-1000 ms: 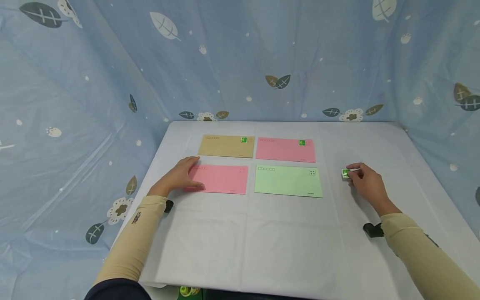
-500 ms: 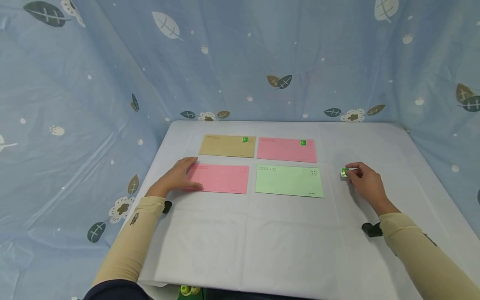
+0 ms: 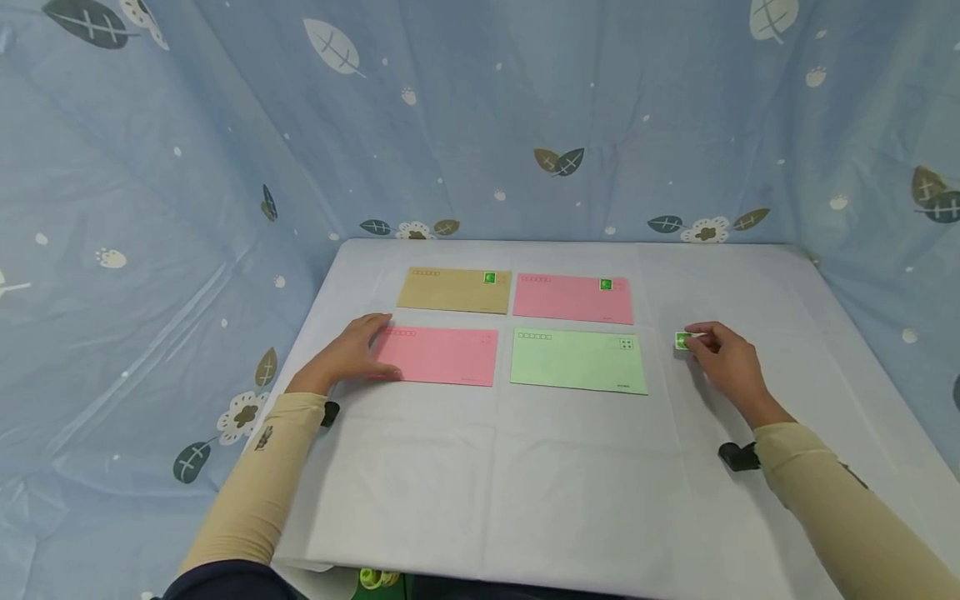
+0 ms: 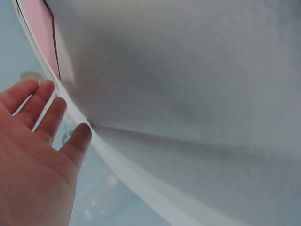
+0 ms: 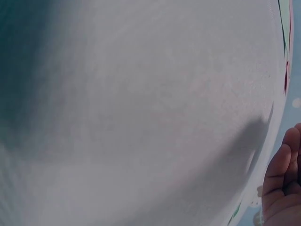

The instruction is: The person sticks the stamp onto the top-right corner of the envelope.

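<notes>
Between the light green envelope [image 3: 577, 362] and the right edge of the surface [image 3: 570, 492], the right hand [image 3: 729, 367] pinches a small green stamp [image 3: 682, 340] at the fingertips, the stamp apart from that envelope. Toward the left edge, the left hand [image 3: 348, 354] has its fingers extended and grips nothing; its thumb overlaps the near left corner of the front pink envelope [image 3: 442, 357], though whether it presses there cannot be told. Nearer the back edge lie a tan envelope [image 3: 450, 293] and a second pink envelope [image 3: 566, 298], side by side, each with a green stamp toward its far right corner. Beyond the back edge hangs a blue leaf-patterned curtain [image 3: 472, 108].
</notes>
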### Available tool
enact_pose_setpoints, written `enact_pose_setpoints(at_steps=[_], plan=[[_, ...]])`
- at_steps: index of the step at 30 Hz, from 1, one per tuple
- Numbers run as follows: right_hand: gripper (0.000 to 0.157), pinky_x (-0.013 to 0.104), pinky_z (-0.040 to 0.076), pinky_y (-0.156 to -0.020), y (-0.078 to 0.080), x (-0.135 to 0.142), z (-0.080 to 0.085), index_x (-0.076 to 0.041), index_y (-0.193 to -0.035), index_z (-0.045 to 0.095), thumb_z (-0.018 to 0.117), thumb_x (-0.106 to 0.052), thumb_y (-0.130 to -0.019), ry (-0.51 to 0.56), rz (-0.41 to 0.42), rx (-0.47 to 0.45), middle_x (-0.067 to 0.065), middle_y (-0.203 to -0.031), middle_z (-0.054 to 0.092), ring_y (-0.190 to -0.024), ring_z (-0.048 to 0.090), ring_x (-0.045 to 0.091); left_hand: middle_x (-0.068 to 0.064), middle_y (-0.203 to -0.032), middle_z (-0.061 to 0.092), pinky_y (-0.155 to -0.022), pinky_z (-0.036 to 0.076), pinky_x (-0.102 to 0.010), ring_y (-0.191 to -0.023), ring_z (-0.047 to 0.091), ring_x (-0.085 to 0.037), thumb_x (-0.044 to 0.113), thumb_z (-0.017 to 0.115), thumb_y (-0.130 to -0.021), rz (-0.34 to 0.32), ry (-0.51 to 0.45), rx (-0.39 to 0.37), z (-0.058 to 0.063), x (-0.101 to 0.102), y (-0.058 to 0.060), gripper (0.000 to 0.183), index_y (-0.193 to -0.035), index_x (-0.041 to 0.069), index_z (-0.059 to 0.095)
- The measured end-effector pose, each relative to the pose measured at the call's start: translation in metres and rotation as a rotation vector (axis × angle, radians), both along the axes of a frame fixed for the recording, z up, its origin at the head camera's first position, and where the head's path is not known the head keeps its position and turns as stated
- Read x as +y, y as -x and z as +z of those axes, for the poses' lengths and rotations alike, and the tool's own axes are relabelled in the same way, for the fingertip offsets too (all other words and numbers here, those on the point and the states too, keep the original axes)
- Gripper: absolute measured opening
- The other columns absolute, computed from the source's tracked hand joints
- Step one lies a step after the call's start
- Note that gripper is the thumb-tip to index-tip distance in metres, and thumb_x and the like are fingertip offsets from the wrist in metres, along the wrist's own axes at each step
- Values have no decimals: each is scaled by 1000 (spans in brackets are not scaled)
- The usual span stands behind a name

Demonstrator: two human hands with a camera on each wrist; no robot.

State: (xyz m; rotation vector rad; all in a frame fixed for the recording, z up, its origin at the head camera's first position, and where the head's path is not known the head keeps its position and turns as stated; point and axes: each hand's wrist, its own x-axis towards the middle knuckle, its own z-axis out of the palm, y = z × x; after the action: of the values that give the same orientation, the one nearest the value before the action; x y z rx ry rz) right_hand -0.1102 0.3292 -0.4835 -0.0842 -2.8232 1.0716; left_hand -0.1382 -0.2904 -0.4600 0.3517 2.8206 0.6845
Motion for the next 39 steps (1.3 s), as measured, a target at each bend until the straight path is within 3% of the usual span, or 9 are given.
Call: enact_pose_setpoints(at_steps=[13, 22, 39], plan=[[33, 22, 48, -54, 2, -5, 0, -5, -128, 63, 58, -28, -105, 15, 5, 21, 18, -106, 68, -81, 62, 20, -22, -162, 29, -121, 23, -58, -150, 21, -41, 55, 95, -61, -14, 14, 5, -3, -7, 1, 129, -158, 1, 30], [32, 22, 48, -57, 4, -12, 2, -5, -128, 63, 58, -26, -105, 13, 1, 6, 17, -107, 68, -85, 62, 25, -21, -164, 25, -121, 22, -58, -151, 19, -42, 53, 96, -60, -36, 35, -5, -4, -10, 2, 132, -159, -1, 28], [33, 23, 49, -58, 7, -18, 6, -4, -131, 62, 57, -25, -106, 36, 24, -12, 19, -108, 67, -87, 62, 28, -18, -168, 16, -121, 20, -62, -153, 11, -42, 58, 93, -62, -4, 75, -36, -5, -15, 1, 130, -160, 3, 29]])
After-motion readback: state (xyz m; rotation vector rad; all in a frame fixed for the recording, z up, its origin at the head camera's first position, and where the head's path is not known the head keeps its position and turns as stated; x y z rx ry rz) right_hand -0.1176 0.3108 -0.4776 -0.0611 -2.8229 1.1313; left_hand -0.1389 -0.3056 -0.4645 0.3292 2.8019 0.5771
